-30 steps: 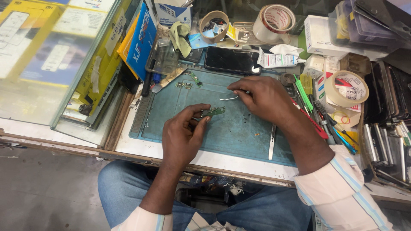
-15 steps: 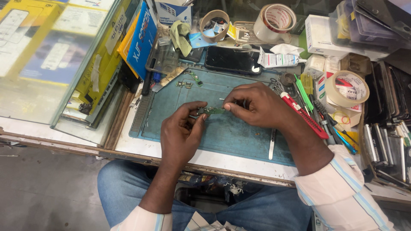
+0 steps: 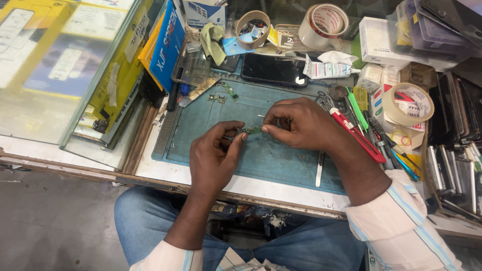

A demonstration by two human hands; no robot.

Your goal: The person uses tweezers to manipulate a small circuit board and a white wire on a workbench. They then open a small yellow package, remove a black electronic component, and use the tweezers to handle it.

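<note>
Since a second ago, the right hand (image 3: 301,125) has come in from the mat's right part to meet the left hand (image 3: 213,158) over the middle, and the small green circuit board strip (image 3: 249,130) has risen off the mat into both grips

Largest is the pale wooden workbench (image 3: 261,188), its near edge worn and chipped. On it lies the teal rubber work mat (image 3: 281,160), rectangular and matt, with a ribbed band along its left side. Behind the mat rests a flat black glass-faced phone (image 3: 273,70), glossy, lying crosswise. Right of the mat sit two rolls of cream paper tape (image 3: 404,103), round and hollow. A red plastic-handled tool (image 3: 357,136) slants just beside the right wrist, and slim steel tweezers (image 3: 319,169) lie near the mat's front edge, pointing away from the person. Small loose green board pieces (image 3: 223,95) rest at the mat's far left corner.

Both hands are narrowed to a pinch: the left thumb and forefinger hold the strip's left end, the right fingertips hold its right end. This strip is thin, flat and rigid-looking, its long axis running left to right, roughly level, above the mat's centre.

Bare mat shows in front of and left of the hands; the right side is crowded with tools close to the forearm
</note>
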